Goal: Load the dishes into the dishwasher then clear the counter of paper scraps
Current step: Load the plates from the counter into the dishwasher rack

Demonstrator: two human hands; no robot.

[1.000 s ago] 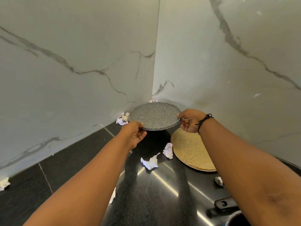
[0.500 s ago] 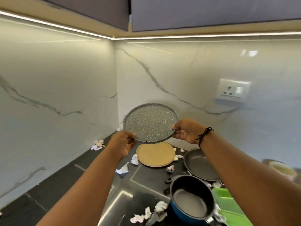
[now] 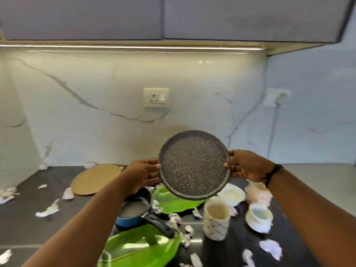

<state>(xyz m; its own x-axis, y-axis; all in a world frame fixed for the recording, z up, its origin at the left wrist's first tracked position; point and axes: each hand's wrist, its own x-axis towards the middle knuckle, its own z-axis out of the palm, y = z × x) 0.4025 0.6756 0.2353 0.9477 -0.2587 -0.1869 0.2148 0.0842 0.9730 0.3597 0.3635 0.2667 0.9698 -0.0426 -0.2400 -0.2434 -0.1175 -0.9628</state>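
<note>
I hold a dark speckled plate (image 3: 193,164) up in the air above the black counter (image 3: 23,212), tilted so its face points at me. My left hand (image 3: 143,175) grips its left rim and my right hand (image 3: 244,166) grips its right rim. Below it lie a tan round plate (image 3: 94,179), a blue saucepan (image 3: 134,211) with a black handle, two green leaf-shaped dishes (image 3: 142,245), a white patterned mug (image 3: 216,220) and white cups (image 3: 259,217). Crumpled paper scraps (image 3: 48,210) are scattered over the counter.
A marble backsplash with a wall socket (image 3: 156,97) rises behind the counter, and grey upper cabinets (image 3: 173,16) hang overhead. The wall corner stands at the left. A lighter counter surface (image 3: 317,182) extends at the right.
My view has swung to the right along the counter. Both hands carried the speckled plate right with it and tipped its face further toward me.
</note>
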